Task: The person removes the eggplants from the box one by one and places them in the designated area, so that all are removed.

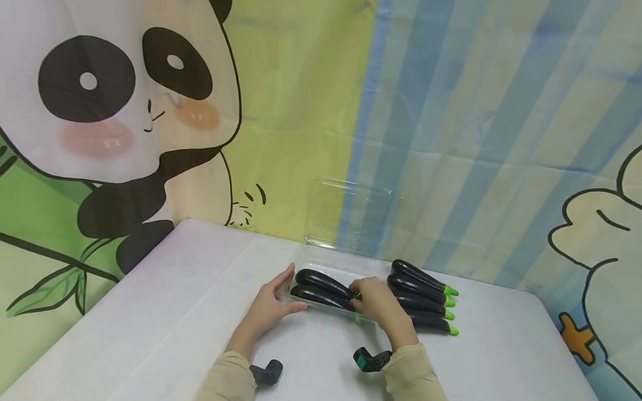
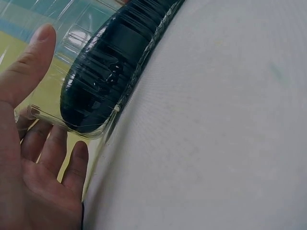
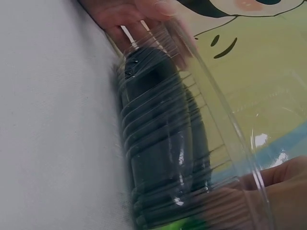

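Your left hand (image 1: 268, 301), fingers spread, likely steadies the clear, ribbed plastic box (image 1: 351, 271) while your right hand (image 1: 378, 299) pinches one of two glossy dark-purple eggplants (image 1: 323, 281) inside; four green-tipped eggplants (image 1: 417, 285) lie rightward.

Eggplants (image 1: 417, 288) near-black, stem ends (image 1: 450, 301) bright green; table (image 1: 494, 354) white; sleeves (image 1: 417, 380) beige; backdrop (image 1: 431, 130) blue-striped, yellow, panda-printed.

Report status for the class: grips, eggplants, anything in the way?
Left grip at clear tray's left end. Right grip reaching inside, hold unclear. Two eggplants in, four beside. Lid upright behind, not blocking.
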`<state>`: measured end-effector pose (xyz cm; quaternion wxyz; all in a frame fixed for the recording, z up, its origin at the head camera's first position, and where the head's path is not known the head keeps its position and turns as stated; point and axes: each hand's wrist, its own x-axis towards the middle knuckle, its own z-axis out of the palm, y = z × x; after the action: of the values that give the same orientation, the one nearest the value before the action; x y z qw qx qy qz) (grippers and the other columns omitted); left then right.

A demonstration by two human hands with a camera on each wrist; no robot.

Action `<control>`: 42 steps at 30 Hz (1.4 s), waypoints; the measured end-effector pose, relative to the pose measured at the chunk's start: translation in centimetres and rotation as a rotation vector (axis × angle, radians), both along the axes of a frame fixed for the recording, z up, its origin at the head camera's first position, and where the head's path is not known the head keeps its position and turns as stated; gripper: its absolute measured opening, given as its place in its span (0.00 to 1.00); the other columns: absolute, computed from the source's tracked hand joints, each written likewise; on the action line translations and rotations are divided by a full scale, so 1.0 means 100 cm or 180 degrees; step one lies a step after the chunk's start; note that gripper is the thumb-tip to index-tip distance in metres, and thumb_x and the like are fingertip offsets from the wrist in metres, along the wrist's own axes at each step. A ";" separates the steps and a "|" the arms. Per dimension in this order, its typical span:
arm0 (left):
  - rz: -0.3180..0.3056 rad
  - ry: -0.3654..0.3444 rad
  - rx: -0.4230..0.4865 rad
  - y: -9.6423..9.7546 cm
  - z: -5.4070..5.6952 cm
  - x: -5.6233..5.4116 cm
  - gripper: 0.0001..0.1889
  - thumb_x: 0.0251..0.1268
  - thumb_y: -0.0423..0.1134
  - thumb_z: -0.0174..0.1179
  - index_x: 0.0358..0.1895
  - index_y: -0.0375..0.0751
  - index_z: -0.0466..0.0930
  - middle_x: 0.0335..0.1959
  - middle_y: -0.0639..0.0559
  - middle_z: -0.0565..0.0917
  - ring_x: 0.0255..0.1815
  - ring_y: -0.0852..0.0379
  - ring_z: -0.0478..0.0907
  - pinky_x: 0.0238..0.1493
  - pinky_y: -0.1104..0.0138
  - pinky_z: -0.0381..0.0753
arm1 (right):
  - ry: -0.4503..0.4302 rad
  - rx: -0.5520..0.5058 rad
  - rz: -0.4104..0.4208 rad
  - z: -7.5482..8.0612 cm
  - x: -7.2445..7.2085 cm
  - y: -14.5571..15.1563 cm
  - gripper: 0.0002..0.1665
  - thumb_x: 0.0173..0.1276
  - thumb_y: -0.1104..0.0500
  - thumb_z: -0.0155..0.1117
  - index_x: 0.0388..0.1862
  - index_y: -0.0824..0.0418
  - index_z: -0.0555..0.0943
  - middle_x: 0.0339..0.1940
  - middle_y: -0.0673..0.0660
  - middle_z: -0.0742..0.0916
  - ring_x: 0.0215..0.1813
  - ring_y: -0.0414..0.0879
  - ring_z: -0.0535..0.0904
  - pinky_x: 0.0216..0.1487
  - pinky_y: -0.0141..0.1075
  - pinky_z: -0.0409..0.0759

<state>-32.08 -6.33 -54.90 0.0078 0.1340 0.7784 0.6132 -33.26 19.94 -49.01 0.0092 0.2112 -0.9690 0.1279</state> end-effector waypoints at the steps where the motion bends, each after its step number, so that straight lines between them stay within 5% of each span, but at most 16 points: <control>1: -0.0007 0.0003 0.0000 0.000 0.000 0.000 0.52 0.42 0.50 0.75 0.74 0.54 0.55 0.74 0.55 0.59 0.75 0.58 0.55 0.76 0.59 0.51 | -0.0038 -0.0033 0.0014 0.000 0.000 0.000 0.13 0.59 0.58 0.70 0.43 0.59 0.85 0.36 0.53 0.89 0.39 0.45 0.84 0.41 0.39 0.83; 14: -0.0009 0.0066 0.0032 -0.001 -0.003 -0.002 0.52 0.42 0.49 0.75 0.74 0.53 0.56 0.74 0.55 0.60 0.75 0.55 0.56 0.76 0.57 0.51 | -0.0188 -0.0421 0.0062 0.004 -0.001 0.006 0.19 0.68 0.57 0.60 0.56 0.62 0.80 0.47 0.58 0.83 0.44 0.49 0.85 0.44 0.39 0.85; 26: 0.0048 0.0005 0.0035 -0.004 -0.006 -0.001 0.51 0.42 0.47 0.75 0.73 0.53 0.56 0.74 0.54 0.60 0.75 0.57 0.56 0.76 0.59 0.51 | -0.0392 -0.0977 0.0105 0.004 0.002 0.010 0.23 0.62 0.61 0.67 0.57 0.60 0.80 0.50 0.58 0.84 0.48 0.52 0.85 0.42 0.32 0.85; 36: -0.0005 -0.0002 -0.0014 -0.002 0.013 0.009 0.52 0.45 0.45 0.74 0.74 0.45 0.54 0.75 0.48 0.58 0.75 0.51 0.54 0.76 0.55 0.49 | -0.0220 -0.1282 0.0246 0.003 0.002 0.015 0.24 0.60 0.66 0.68 0.56 0.60 0.80 0.48 0.55 0.83 0.49 0.51 0.83 0.49 0.32 0.84; 42: 0.0038 0.0039 -0.0080 -0.002 0.000 0.001 0.52 0.43 0.50 0.74 0.74 0.50 0.55 0.75 0.51 0.58 0.75 0.53 0.55 0.76 0.53 0.50 | -0.0107 -0.1437 0.0010 0.004 0.004 0.015 0.22 0.59 0.65 0.69 0.54 0.62 0.82 0.49 0.58 0.85 0.48 0.51 0.85 0.44 0.30 0.85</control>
<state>-32.00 -6.54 -54.89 0.0011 0.1330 0.7869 0.6026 -32.82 21.39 -48.60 0.0399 0.2031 -0.9155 0.3450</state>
